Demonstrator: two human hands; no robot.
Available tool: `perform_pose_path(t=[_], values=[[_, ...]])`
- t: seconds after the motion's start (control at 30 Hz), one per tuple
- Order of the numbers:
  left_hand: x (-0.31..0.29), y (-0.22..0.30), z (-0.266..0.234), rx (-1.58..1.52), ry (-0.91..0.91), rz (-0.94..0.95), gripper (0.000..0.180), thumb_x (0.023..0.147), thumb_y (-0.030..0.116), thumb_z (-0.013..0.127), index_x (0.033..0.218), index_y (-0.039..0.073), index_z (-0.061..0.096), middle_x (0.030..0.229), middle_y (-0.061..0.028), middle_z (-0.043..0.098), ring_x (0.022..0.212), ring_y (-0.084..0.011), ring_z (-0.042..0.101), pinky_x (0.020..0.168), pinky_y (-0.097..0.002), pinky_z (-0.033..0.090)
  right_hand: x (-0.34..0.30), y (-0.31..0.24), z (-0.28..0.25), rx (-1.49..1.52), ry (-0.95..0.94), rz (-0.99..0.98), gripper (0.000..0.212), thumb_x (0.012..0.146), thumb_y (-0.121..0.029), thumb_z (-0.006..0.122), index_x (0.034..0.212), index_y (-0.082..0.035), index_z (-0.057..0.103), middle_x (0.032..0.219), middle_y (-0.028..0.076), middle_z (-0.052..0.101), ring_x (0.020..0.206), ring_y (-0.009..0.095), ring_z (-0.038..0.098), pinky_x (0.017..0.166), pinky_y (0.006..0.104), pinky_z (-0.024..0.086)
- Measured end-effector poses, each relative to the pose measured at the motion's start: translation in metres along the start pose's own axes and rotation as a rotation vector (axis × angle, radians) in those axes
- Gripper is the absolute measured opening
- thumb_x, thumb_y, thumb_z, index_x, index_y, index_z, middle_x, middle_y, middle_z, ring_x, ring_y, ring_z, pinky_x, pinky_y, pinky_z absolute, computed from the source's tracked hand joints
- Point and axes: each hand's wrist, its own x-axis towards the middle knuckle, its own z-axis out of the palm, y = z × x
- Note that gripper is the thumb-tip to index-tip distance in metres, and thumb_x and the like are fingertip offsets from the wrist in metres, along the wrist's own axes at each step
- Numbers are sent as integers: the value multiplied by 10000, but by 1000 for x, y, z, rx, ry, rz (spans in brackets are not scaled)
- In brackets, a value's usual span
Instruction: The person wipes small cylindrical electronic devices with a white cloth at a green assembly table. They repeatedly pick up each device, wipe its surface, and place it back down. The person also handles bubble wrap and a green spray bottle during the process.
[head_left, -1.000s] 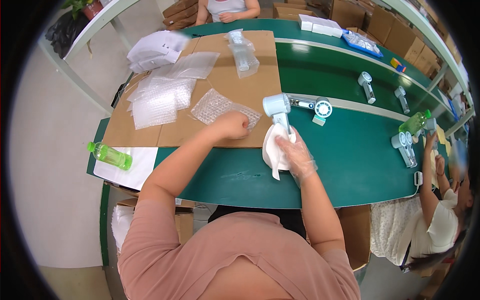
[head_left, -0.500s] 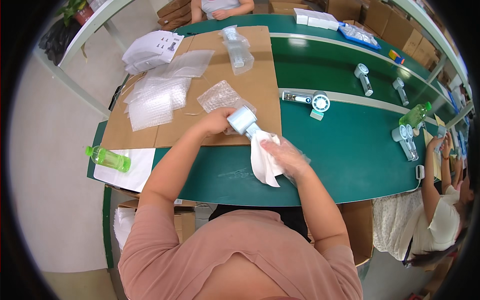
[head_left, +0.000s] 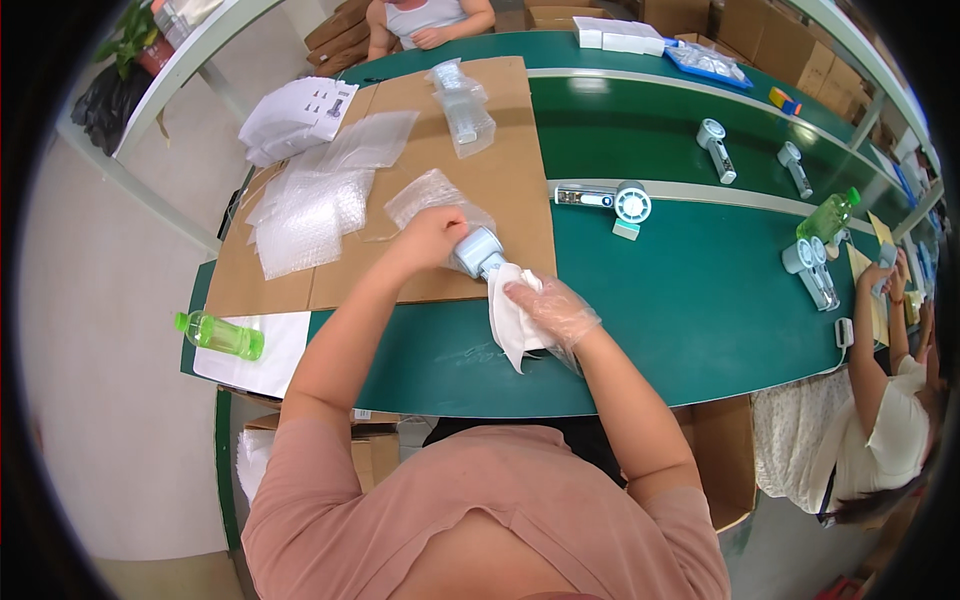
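A pale blue handheld fan (head_left: 478, 250) is between my two hands, over the near edge of a cardboard sheet (head_left: 515, 130). My left hand (head_left: 437, 237) is closed at the fan's round head, its fingertips partly hidden. In a clear plastic glove, my right hand (head_left: 555, 312) grips a white cloth (head_left: 508, 325) wrapped about the handle, which is mostly covered. Just beyond my left hand lies a bubble-wrap bag (head_left: 420, 193).
Bubble-wrap bags (head_left: 310, 215) and white printed bags (head_left: 295, 115) lie at left; a wrapped item (head_left: 463, 115) lies farther back. Another fan (head_left: 632, 203) rests right of the cardboard. A green bottle (head_left: 225, 335) lies at left. Co-workers sit across and at right.
My left hand has shifted up along the fan's head, with the fingers more curled. The fan and cloth have turned slightly, and the right hand has moved a little left. The view has shifted slightly.
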Motion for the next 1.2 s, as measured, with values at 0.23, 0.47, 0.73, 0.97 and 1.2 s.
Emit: perform_pose_path(t=[0.23,0.47,0.73,0.97,1.2], values=[[-22,88,45,435,203,372,110,785,133,592,808,31,558,807,-159,607,760,-380,598,650,-469,469,-4,16,-2,201,127,-143,444,896,-308,596,1190,23,562,1002,113,653,861,181,625,762,307,491],[-28,80,54,-127,694,198,218,745,4,653,943,18,561,828,-114,550,768,-265,578,659,-372,454,-5,15,-4,700,127,-168,388,923,-310,606,1168,-16,542,953,37,642,768,109,634,664,282,532],[3,40,69,-584,527,189,226,872,32,505,1063,1,623,986,-112,669,934,-206,629,821,-330,488,-21,11,6,711,-6,-193,426,941,-332,570,1206,-2,525,988,62,640,846,141,634,754,303,526],[-13,71,67,-625,115,-275,178,866,57,504,980,6,631,856,-75,656,743,-160,609,657,-326,496,-1,24,5,956,119,-92,405,920,-294,610,1193,-10,519,982,93,641,800,197,659,645,359,554],[-28,88,51,161,686,266,151,783,48,541,928,58,581,853,-139,540,726,-337,589,626,-445,469,12,39,4,708,191,18,440,886,-331,649,1120,31,560,913,97,638,682,173,610,573,328,508]])
